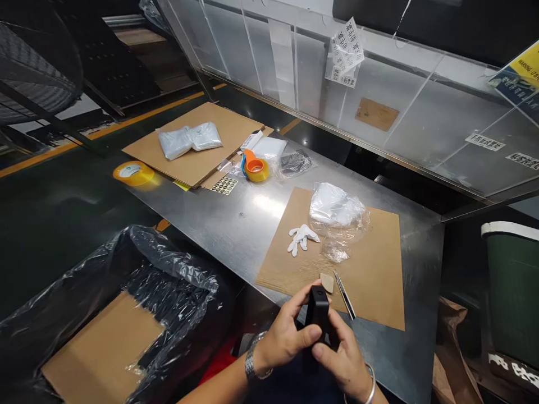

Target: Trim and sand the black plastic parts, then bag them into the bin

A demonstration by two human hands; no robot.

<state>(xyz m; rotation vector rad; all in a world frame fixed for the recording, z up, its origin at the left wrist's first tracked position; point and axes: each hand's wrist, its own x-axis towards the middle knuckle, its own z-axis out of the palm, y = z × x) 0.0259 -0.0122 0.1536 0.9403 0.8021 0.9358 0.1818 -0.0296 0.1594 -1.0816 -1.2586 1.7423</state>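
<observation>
Between both hands, near the table's front edge, is a small black box-shaped device [319, 306]; its exact kind I cannot make out. My left hand [290, 328] wraps its left side, thumb across the near face. My right hand [343, 353] grips the other side, its thumb close to the left one. Just beyond the fingers, a small tan scrap [327, 283] and a slim utility knife [344, 295] lie on a flat cardboard sheet [374, 269]. Farther back on that sheet are a white glove [302, 238] and a clear plastic bag [337, 205] with white contents.
The metal table [202, 224] also bears a tape dispenser [255, 168], a yellow tape roll [133, 174], stacked cardboard [189, 134] with plastic-wrapped packets [189, 140], and a sticker sheet [224, 186]. A black-lined bin [177, 269] stands front left. A clear panel [311, 84] borders the back.
</observation>
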